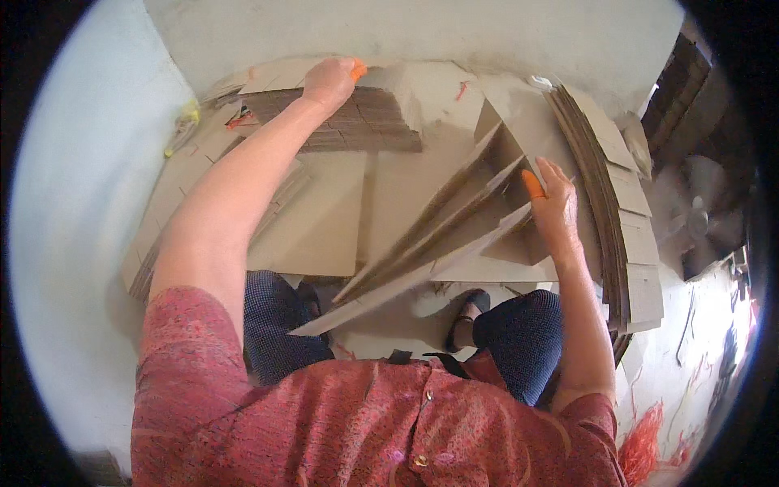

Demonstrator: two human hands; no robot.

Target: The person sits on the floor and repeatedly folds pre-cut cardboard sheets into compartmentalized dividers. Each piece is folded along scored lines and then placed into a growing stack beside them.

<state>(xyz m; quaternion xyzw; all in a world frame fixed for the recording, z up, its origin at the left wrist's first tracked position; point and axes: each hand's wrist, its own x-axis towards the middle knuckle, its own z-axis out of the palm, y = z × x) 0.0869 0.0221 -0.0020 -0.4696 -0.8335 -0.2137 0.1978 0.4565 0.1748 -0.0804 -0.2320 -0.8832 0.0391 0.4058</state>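
Note:
My left hand (329, 81) reaches far forward and rests on a stack of brown cardboard sheets (365, 122) by the wall; an orange cover shows on one fingertip. My right hand (552, 203), with an orange fingertip cover too, holds up the edges of several tilted cardboard sheets (438, 235) that fan out from my lap. Flat cardboard pieces (324, 211) lie on the floor between the two hands.
A tall leaning stack of folded cardboard (617, 211) curves along the right. A pale wall (406, 32) stands ahead. A fan (698, 219) and orange string (645, 446) lie at the right. My knees (519, 333) and one foot (466, 312) show below.

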